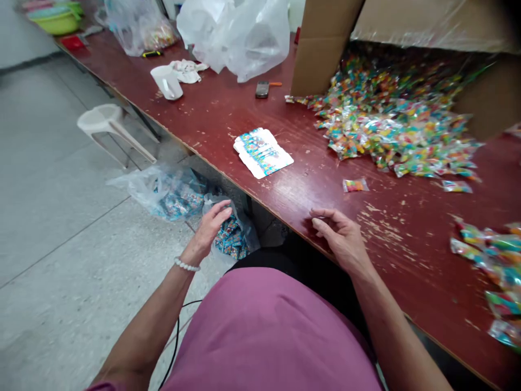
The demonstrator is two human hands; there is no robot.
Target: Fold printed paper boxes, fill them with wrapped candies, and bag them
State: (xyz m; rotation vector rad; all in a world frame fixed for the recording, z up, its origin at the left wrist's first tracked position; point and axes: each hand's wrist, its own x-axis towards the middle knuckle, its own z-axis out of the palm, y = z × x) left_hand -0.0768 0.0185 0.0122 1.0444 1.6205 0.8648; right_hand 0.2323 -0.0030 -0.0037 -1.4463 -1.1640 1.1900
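Observation:
My left hand, a beaded bracelet on its wrist, is held off the table over the floor side, its fingers loosely stretched and nothing in them. In the view it overlaps a plastic bag of small blue packets standing below. At the table's near edge, my right hand has its fingers slightly bent and apart, also without anything in them. A single wrapped candy packet lies just beyond it. Farther left on the table are flat printed cartons, white with blue patterns.
A cardboard box spills a heap of wrapped candies onto the red table. More candy packets lie at right. A white mug, a phone and plastic bags stand farther back. A white stool is on the floor.

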